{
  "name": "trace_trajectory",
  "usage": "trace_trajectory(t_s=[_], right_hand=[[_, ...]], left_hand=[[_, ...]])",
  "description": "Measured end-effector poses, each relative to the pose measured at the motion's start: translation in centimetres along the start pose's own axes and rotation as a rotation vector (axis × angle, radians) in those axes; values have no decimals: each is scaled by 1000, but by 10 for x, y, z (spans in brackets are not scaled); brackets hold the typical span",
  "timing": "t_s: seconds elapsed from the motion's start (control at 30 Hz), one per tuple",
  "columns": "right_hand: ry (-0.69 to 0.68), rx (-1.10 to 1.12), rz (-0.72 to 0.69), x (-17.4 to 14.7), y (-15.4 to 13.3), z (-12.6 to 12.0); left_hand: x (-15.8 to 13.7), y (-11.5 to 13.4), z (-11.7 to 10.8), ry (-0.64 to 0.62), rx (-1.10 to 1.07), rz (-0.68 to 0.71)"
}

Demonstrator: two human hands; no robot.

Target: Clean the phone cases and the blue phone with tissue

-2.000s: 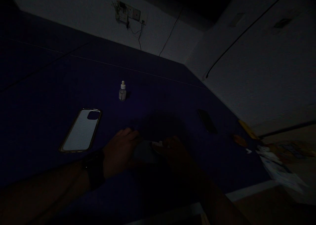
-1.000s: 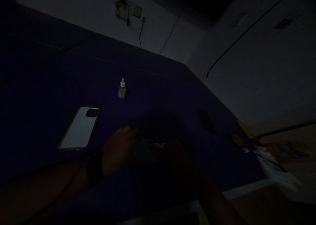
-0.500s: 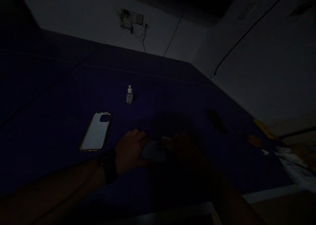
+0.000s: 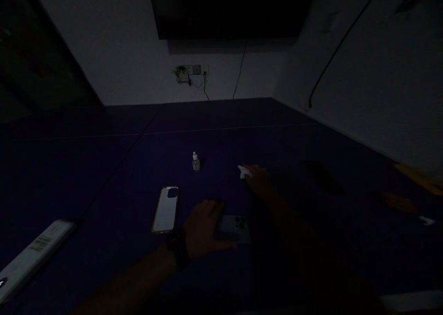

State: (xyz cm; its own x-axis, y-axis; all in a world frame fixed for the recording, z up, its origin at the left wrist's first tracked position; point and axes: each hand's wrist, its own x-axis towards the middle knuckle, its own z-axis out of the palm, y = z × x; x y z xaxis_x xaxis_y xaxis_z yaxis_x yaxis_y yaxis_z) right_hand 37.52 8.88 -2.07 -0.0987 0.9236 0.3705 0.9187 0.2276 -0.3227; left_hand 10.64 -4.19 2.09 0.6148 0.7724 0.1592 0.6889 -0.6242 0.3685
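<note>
My left hand (image 4: pixel 204 229), with a dark watch on its wrist, grips a smartphone (image 4: pixel 234 228) along its edges. The phone lies back side up, its camera lenses toward the right. Farther off, my right hand (image 4: pixel 258 179) is closed on a crumpled white tissue (image 4: pixel 244 171), apart from the phone. A phone case (image 4: pixel 166 209) with a pale back and a camera cutout lies left of my left hand. Beyond it stands a small dropper bottle (image 4: pixel 196 162) with a white cap. The dim light hides much of my right fingers.
On the blue surface (image 4: pixel 221 144), a long white box (image 4: pixel 34 255) lies at the left. A dark flat object (image 4: pixel 323 176) is at the right, with an orange item (image 4: pixel 400 202) and a yellow item (image 4: pixel 420 178) past it. Behind, a screen (image 4: pixel 231 10) hangs above wall sockets (image 4: pixel 194 69).
My right hand has moved away from the phone, forward, with the tissue. The left hand still grips the phone, its back now more exposed. My view has tilted up.
</note>
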Motion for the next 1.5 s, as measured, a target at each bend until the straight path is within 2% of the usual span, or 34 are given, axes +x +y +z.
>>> trace_trajectory(t_s=[0.13, 0.3, 0.43, 0.5, 0.6, 0.73, 0.83, 0.93, 1.03, 1.13, 1.2, 1.23, 1.37, 1.5], right_hand=[[-6, 104, -104, 14, -6, 5], [-92, 174, -237, 49, -38, 6], [-191, 123, -231, 61, -63, 14], [-225, 84, -206, 57, -68, 17], [-238, 45, -192, 47, -69, 16], [-225, 26, -172, 29, -65, 10], [-122, 97, -152, 3, -58, 3], [21, 285, -161, -42, -46, -6], [-49, 356, -158, -99, -31, -17], [-168, 269, -166, -141, -20, -24], [-223, 217, -195, -154, -18, -26], [-239, 201, -210, -156, -18, -26], [-257, 204, -254, -153, -25, -30], [-172, 286, -227, -153, -28, -34]], left_hand=[[1, 4, -18, 17, 37, -75], [1, -4, -38, -27, 85, -116], [-10, -23, -58, -75, 95, -198], [-22, -34, -68, -37, 90, -274], [-46, -52, -75, 98, 98, -383], [-80, -68, -66, 255, 208, -461], [-99, -71, -53, 235, 382, -401], [-110, -66, -43, 119, 536, -365], [-108, -57, -38, 33, 607, -379], [-92, -53, -36, -30, 542, -513], [-78, -55, -35, -2, 450, -784], [-73, -57, -35, 7, 401, -841], [-65, -66, -37, 76, 198, -887], [-68, -59, -44, 243, -195, -822]])
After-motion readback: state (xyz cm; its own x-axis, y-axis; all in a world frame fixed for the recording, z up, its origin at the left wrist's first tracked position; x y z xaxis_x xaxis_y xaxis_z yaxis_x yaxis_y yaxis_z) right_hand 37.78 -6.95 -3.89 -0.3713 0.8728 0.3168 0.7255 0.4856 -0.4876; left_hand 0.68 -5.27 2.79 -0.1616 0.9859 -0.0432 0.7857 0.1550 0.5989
